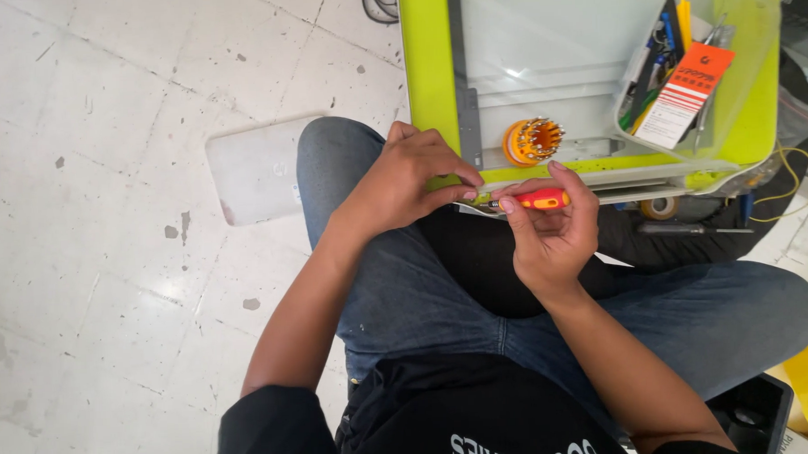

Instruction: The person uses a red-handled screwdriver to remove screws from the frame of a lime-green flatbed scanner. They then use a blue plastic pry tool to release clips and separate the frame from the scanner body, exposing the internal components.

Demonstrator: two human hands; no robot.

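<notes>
I sit cross-legged on the floor with a yellow-green and grey device panel (430, 65) resting against my knees. My right hand (552, 231) grips a small screwdriver with a red and orange handle (543, 198), held level with its tip pointing left at the panel's near edge. My left hand (411, 177) pinches that near edge right beside the screwdriver tip, fingers curled. An orange round holder of screwdriver bits (532, 141) stands on the panel just beyond my hands.
A clear plastic bag (694, 74) of tools and a tagged card lies on the panel's right side. A white flat plate (254, 170) lies on the tiled floor left of my knee. A tape roll (660, 208) and another screwdriver (691, 229) lie by my right leg.
</notes>
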